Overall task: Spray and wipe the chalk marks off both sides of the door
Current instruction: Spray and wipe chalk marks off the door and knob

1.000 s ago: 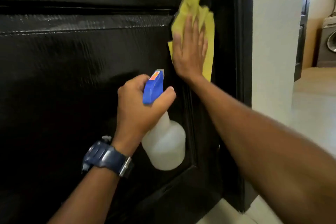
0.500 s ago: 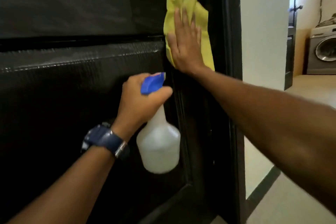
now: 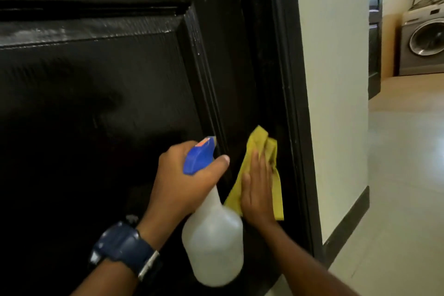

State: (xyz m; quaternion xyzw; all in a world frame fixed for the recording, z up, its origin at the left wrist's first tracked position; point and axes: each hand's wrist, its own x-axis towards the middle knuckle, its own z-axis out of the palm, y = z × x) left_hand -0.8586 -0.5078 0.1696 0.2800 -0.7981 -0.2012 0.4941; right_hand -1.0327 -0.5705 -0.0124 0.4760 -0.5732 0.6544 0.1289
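Head view, looking forward and down: black door (image 3: 108, 103) fills the frame from 9 to 12 o'clock, its upright right-hand strip running from 12 down toward 6 o'clock; right hand (image 3: 258, 190) lies flat, fingers straight and together, pressing a yellow cloth (image 3: 262, 144) against that strip at about 5 o'clock of the frame centre; cloth bunched above the fingertips and trailing down both sides of the palm, its long axis near vertical, parallel to the strip; left hand (image 3: 185, 180) curled round the neck of a spray bottle (image 3: 213, 243), thumb over the blue spray head (image 3: 198, 156), nozzle pointing toward the door at 12 o'clock; bottle hangs just beside the right hand, at its 9 o'clock, apparently not touching the cloth. Bottle body is translucent white; its liquid level cannot be read. Raised panel edge at 10 o'clock shows a pale, wet-looking sheen; no distinct chalk marks can be made out on the dark surface near the cloth. Judgement: wiping of this face is under way; the strip extends above and below the cloth, so the coming stroke would follow that vertical line, the right hand being the nearer; the far side of the door is unseen. Wristwatch (image 3: 125, 247) on the left wrist; washing machine (image 3: 422, 41) at 2 o'clock, well apart, beyond a white wall (image 3: 334, 79).
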